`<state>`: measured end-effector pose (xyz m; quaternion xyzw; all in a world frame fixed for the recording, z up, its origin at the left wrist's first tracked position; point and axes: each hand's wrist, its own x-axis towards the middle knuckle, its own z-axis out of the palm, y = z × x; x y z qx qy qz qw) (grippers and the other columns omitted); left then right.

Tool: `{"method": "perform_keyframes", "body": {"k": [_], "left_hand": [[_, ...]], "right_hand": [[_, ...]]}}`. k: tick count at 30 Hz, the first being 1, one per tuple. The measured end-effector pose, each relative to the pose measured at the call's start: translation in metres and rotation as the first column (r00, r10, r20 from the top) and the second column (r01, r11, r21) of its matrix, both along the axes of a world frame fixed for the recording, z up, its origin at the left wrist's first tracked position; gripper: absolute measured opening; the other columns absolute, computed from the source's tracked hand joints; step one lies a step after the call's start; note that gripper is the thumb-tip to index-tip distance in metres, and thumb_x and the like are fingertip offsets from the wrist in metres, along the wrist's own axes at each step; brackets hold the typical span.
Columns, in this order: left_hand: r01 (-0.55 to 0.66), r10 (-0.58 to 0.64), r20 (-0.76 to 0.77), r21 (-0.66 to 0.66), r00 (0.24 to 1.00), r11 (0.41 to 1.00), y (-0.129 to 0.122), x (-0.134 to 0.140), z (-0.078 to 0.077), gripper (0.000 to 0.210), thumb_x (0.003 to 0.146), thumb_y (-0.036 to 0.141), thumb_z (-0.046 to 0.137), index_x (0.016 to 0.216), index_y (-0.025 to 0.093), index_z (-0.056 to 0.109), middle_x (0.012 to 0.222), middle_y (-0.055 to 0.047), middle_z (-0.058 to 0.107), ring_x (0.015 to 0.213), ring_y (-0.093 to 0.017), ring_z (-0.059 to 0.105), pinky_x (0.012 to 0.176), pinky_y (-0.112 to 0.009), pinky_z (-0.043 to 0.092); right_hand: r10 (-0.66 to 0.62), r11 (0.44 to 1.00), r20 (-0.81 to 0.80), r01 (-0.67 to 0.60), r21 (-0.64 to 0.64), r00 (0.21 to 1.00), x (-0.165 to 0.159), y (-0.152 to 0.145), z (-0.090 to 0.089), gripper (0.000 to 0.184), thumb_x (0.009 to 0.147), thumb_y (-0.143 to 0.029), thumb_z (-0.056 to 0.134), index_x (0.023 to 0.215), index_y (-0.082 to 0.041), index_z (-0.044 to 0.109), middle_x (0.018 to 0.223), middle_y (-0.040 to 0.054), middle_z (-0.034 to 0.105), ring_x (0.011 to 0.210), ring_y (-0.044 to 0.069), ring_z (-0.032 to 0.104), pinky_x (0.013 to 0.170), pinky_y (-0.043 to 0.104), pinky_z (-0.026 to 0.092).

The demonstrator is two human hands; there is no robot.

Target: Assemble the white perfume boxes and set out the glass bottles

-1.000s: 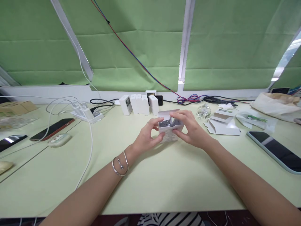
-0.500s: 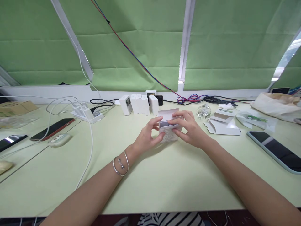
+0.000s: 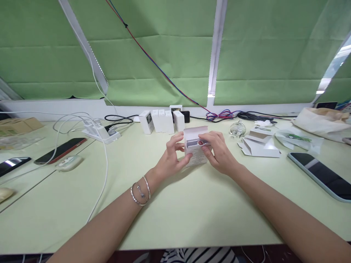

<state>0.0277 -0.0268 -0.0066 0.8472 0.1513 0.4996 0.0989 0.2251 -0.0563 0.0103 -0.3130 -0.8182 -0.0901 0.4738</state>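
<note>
A small white cardboard box (image 3: 196,156) with fine print on its front stands on the table between my hands, its top flap raised at the back. Inside its opening a dark grey edge and a small reddish spot show; what they belong to is too small to tell. My left hand (image 3: 173,153) grips the box by its left side, thumb on the front and fingers behind. My right hand (image 3: 219,151) is closed at the upper right corner, thumb and index finger at the box's rim and side flap.
Several white boxes (image 3: 161,121) stand behind. To the right lie a clear round object (image 3: 237,129), flattened white packaging (image 3: 260,144), a plastic bag (image 3: 298,138) and a phone (image 3: 320,175). Left are a power strip (image 3: 101,135), a red-edged phone (image 3: 60,150) and a white cable (image 3: 106,171).
My right hand's fingers have drawn in toward the box's right corner, uncovering more of the opening and the reddish spot. My left hand keeps its hold on the box.
</note>
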Motion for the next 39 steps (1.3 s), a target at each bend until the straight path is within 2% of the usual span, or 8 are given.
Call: {"method": "perform_keyframes", "body": {"k": [3, 7, 15, 22, 29, 32, 35, 39], "left_hand": [[-0.012, 0.013, -0.02, 0.057, 1.0, 0.998, -0.001, 0.0, 0.003, 0.06, 0.08, 0.01, 0.056, 0.124, 0.031, 0.022, 0.142, -0.012, 0.017, 0.105, -0.017, 0.052, 0.071, -0.031, 0.056], [-0.086, 0.095, -0.082, 0.108, 0.992, 0.99, -0.002, -0.002, 0.007, 0.049, 0.08, 0.01, 0.055, 0.119, 0.028, 0.033, 0.141, -0.011, 0.02, 0.128, -0.026, 0.029, 0.072, -0.032, 0.057], [-0.137, 0.141, -0.091, 0.042, 0.986, 0.99, -0.001, -0.004, 0.007, 0.051, 0.079, 0.015, 0.058, 0.122, 0.027, 0.034, 0.135, -0.012, 0.028, 0.12, -0.024, 0.039, 0.072, -0.034, 0.056], [-0.162, 0.164, -0.116, 0.023, 0.98, 0.986, -0.001, -0.006, 0.007, 0.053, 0.081, 0.017, 0.056, 0.126, 0.026, 0.031, 0.13, -0.012, 0.037, 0.093, -0.015, 0.054, 0.069, -0.031, 0.055], [-0.127, 0.126, -0.059, 0.001, 0.99, 0.992, 0.0, -0.004, 0.002, 0.062, 0.081, 0.018, 0.057, 0.13, 0.026, 0.02, 0.135, -0.015, 0.035, 0.093, -0.016, 0.057, 0.068, -0.033, 0.053], [-0.153, 0.15, -0.094, -0.022, 0.984, 0.988, -0.001, -0.004, 0.005, 0.05, 0.082, 0.019, 0.055, 0.123, 0.025, 0.029, 0.134, -0.014, 0.039, 0.099, -0.018, 0.057, 0.07, -0.033, 0.053], [-0.185, 0.182, -0.165, 0.0, 0.969, 0.983, -0.003, -0.005, 0.009, 0.035, 0.084, 0.019, 0.052, 0.116, 0.024, 0.038, 0.13, -0.012, 0.044, 0.111, -0.021, 0.05, 0.072, -0.032, 0.053], [-0.214, 0.219, -0.165, 0.049, 0.962, 0.976, -0.004, -0.004, 0.01, 0.031, 0.084, 0.019, 0.052, 0.113, 0.023, 0.042, 0.132, -0.012, 0.038, 0.121, -0.023, 0.042, 0.071, -0.032, 0.054]], "right_hand": [[0.021, 0.998, -0.144, -0.013, 0.059, 0.989, -0.002, 0.006, -0.009, 0.039, 0.084, -0.018, 0.048, 0.12, -0.024, 0.033, 0.11, 0.0108, 0.049, 0.106, 0.024, 0.045, 0.085, 0.045, 0.044], [0.064, 0.994, -0.208, -0.045, 0.096, 0.976, -0.002, 0.012, -0.013, 0.036, 0.082, -0.018, 0.052, 0.11, -0.026, 0.032, 0.111, 0.0104, 0.045, 0.106, 0.023, 0.046, 0.083, 0.045, 0.045], [0.002, 0.998, -0.256, 0.015, 0.064, 0.967, -0.002, 0.011, -0.012, 0.02, 0.082, -0.025, 0.054, 0.091, -0.024, 0.037, 0.099, 0.0071, 0.048, 0.095, 0.021, 0.05, 0.075, 0.039, 0.046], [-0.058, 0.998, -0.173, 0.056, -0.013, 0.983, -0.001, 0.011, -0.014, 0.013, 0.085, -0.025, 0.05, 0.097, -0.022, 0.048, 0.1, 0.0091, 0.046, 0.099, 0.022, 0.049, 0.083, 0.042, 0.045], [-0.106, 0.993, -0.278, 0.088, -0.076, 0.955, -0.004, 0.009, -0.014, 0.019, 0.082, -0.031, 0.053, 0.099, -0.022, 0.051, 0.113, 0.012, 0.04, 0.11, 0.025, 0.044, 0.082, 0.042, 0.048], [-0.048, 0.997, -0.327, 0.027, -0.07, 0.944, -0.005, 0.009, -0.014, 0.029, 0.082, -0.029, 0.054, 0.109, -0.023, 0.045, 0.11, 0.0112, 0.047, 0.106, 0.023, 0.048, 0.075, 0.038, 0.052], [-0.027, 0.999, -0.247, 0.016, -0.046, 0.969, -0.004, 0.01, -0.014, 0.02, 0.083, -0.024, 0.052, 0.102, -0.023, 0.049, 0.105, 0.0097, 0.053, 0.101, 0.022, 0.052, 0.082, 0.042, 0.049], [-0.07, 0.994, -0.263, 0.045, -0.1, 0.962, -0.005, 0.007, -0.013, 0.01, 0.082, -0.026, 0.054, 0.09, -0.021, 0.056, 0.117, 0.0128, 0.046, 0.102, 0.024, 0.054, 0.087, 0.047, 0.046]]}}
